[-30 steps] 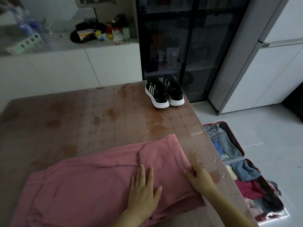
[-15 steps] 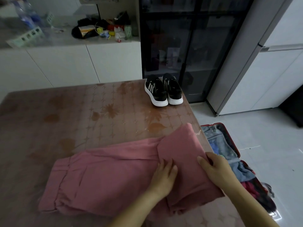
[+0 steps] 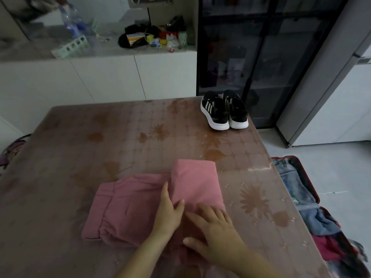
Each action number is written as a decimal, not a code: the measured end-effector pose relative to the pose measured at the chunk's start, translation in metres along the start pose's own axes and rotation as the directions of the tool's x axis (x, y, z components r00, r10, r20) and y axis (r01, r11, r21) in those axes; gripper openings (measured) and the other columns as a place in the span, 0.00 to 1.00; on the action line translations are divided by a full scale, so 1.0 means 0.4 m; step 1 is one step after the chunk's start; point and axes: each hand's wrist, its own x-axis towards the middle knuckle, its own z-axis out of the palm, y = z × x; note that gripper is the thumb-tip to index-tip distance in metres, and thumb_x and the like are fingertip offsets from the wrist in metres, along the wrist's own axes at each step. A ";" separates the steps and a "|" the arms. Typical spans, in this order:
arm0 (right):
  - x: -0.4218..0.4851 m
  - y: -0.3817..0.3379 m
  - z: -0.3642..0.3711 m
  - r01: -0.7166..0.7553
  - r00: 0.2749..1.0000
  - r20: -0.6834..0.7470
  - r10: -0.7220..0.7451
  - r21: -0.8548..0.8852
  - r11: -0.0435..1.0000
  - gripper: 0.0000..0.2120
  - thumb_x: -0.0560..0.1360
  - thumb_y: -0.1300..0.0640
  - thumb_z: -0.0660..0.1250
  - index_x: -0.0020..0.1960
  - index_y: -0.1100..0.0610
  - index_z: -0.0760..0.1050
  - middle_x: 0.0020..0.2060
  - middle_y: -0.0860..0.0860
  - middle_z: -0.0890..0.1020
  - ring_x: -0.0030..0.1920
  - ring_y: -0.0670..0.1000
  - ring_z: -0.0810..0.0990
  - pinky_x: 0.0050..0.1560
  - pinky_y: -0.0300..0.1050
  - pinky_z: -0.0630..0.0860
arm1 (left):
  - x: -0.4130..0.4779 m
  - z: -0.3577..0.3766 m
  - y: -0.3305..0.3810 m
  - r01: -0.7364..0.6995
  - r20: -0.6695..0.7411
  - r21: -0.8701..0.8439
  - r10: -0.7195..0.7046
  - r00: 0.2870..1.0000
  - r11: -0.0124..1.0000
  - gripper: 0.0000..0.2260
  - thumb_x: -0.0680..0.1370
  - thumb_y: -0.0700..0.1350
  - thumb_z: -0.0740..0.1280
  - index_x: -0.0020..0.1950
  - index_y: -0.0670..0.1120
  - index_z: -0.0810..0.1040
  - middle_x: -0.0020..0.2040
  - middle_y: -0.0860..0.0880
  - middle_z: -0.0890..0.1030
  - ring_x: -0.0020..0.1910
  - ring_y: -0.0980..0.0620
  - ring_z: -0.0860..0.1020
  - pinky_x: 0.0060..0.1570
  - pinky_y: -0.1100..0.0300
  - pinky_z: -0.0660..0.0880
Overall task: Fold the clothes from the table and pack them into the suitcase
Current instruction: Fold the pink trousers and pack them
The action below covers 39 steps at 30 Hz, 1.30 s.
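Left hand: grip spread, fingers straight, edge of the palm pressed along the crease where the folded-over flap meets the lower layer. Nothing pinched.
Right hand: grip also spread, palm down flat on the near end of that flap, fingers fanned. Holding cloth down, not gripping it.

Both are on the pink trousers, which lie near the middle of the tabletop, towards its near edge. Gathered waistband end points to the tabletop's left. The other end is doubled back over the middle, so the bundle is about half length and still wider than it is deep.

Step, my read: mid-fold, flattening the first cross fold. Not ready to pack.

Next move likely needs:
- one more fold, waistband end over the flap or the reverse
- one hand anchoring the crease while the other lifts; the fabric looks soft and will slide
- then both hands under the bundle to carry it off the tabletop's right edge

Suitcase lies open on the floor just beside the tabletop's right edge, clothes already inside. Black sneakers sit on the tabletop's far right corner, well apart from the trousers.
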 end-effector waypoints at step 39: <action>-0.153 0.169 0.190 0.099 0.858 -0.491 -0.153 -0.135 0.986 0.11 0.80 0.49 0.57 0.41 0.49 0.72 0.34 0.46 0.76 0.34 0.48 0.77 0.56 0.45 0.68 | 0.307 0.193 0.157 -0.313 0.195 0.560 0.246 0.950 0.767 0.09 0.78 0.51 0.64 0.53 0.52 0.81 0.54 0.49 0.82 0.55 0.45 0.78 0.53 0.54 0.73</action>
